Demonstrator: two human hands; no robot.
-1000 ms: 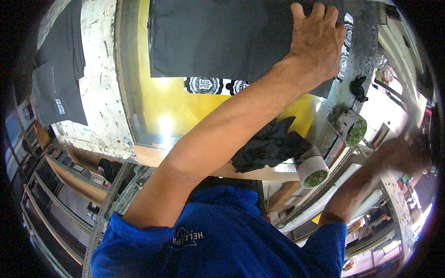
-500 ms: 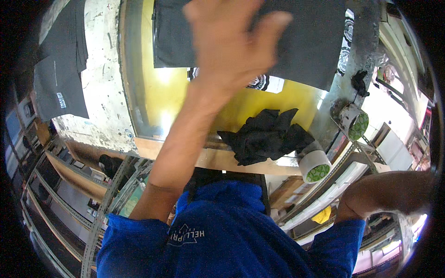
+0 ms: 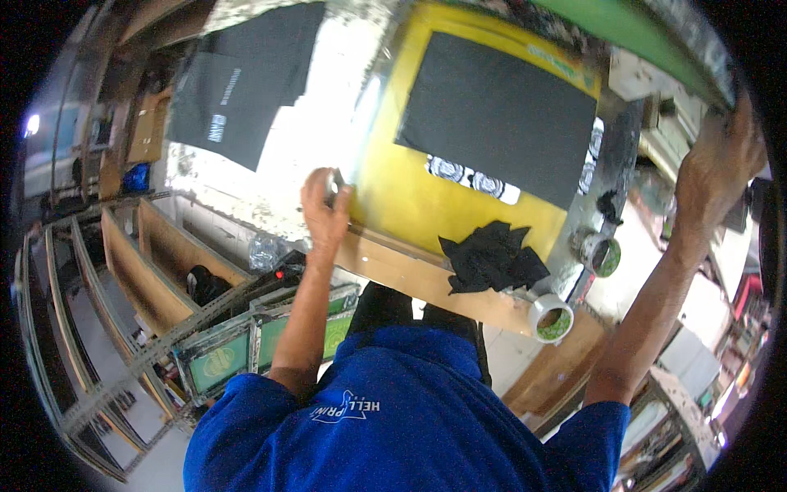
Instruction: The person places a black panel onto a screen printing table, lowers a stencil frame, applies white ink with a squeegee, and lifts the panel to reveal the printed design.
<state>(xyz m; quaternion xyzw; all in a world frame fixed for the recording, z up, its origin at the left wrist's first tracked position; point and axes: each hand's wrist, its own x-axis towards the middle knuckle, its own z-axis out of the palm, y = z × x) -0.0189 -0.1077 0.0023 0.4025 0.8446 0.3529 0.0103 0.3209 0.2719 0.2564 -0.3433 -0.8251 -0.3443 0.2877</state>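
My left hand [image 3: 325, 210] is at the left edge of the yellow board [image 3: 385, 193], thumb and fingers closed round something small and greyish that I cannot make out. My right hand [image 3: 721, 160] is stretched far out to the right. Its blurred fingers are wrapped at the end of a long green frame [image 3: 639, 41] that crosses the upper right. On the yellow board lies a flat black cloth [image 3: 500, 115]. Black-and-white printed pieces [image 3: 471, 179] stick out from under its near and right edges. A crumpled black cloth [image 3: 492, 258] rests at the board's near edge.
Two tape rolls [image 3: 550, 318] with green inside sit at the near right corner. Another black cloth with white print [image 3: 246, 90] lies on the paint-spotted white table [image 3: 303, 131] at left. Below are wooden racks [image 3: 176, 254] and green-meshed frames [image 3: 217, 361].
My left hand has drawn back from over the flat black cloth to the board's left edge. My right arm has come forward and up. The green frame is now in view, and the view has turned.
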